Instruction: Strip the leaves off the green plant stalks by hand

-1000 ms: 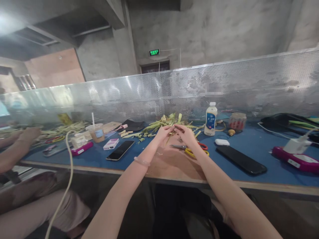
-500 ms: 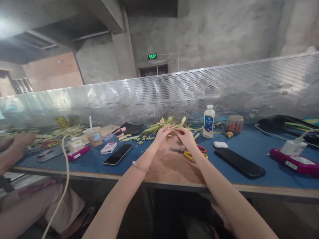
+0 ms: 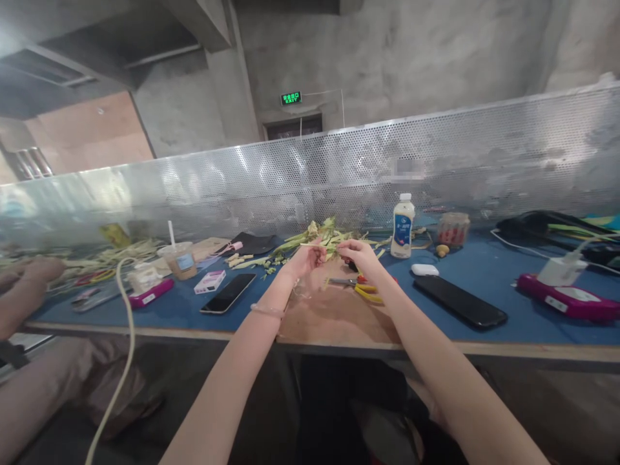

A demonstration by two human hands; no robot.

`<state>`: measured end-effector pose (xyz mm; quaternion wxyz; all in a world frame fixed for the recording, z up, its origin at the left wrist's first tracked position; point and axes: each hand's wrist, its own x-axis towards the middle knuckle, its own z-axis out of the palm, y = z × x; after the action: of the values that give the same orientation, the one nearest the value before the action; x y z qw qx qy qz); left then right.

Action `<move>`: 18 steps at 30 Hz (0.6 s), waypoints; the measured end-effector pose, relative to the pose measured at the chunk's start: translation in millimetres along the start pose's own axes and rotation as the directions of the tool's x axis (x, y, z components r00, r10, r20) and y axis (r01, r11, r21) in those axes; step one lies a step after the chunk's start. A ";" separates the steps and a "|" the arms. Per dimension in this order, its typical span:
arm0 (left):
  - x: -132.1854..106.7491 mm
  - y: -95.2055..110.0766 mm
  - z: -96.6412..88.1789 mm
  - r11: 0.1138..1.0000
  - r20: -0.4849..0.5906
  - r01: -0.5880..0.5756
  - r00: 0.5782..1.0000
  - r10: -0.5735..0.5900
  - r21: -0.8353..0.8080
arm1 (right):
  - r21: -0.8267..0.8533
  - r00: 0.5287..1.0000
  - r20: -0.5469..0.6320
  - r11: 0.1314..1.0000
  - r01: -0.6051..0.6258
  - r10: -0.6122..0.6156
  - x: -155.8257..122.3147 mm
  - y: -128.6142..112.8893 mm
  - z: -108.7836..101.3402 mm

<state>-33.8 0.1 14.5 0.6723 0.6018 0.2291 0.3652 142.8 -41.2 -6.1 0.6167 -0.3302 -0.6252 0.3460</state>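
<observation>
Over the surface's brown patch [image 3: 334, 326], before the leafy heap [image 3: 323, 227], our left hand [image 3: 306, 263] held a thin pale strip [image 3: 312, 245] in curled fingers, long axis crosswise toward our right hand [image 3: 361, 253], whose fingers looked narrowed; their grip we couldn't tell.

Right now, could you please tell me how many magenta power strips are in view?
2: one magenta power strip near the drink cup on the left, and another power strip at the right edge; more could be hidden.
</observation>
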 end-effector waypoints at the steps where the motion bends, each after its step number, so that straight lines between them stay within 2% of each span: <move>1: -1.6 -0.1 0.7 1.000 0.014 0.008 1.000 -0.008 0.009 | 0.007 1.000 0.008 1.000 -0.005 0.005 0.1 0.6 -0.3; 6: -7.9 -2.0 5.4 0.999 0.055 0.015 0.998 -0.018 0.049 | 0.024 1.000 0.015 1.000 -0.010 0.010 0.9 0.4 -2.5; 10: -9.8 -2.8 9.2 0.989 0.083 0.002 0.996 -0.014 0.145 | 0.036 1.000 0.016 0.999 -0.023 0.023 0.2 -1.2 -2.1; 18: -7.5 -4.3 12.8 0.970 0.047 -0.081 0.996 0.072 0.228 | 0.055 0.998 0.014 0.997 -0.059 0.058 -1.2 -0.8 -0.4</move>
<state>-28.0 -13.9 11.5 0.5878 0.6909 0.2333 0.3502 143.2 -42.7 -6.1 0.6113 -0.3289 -0.6093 0.3832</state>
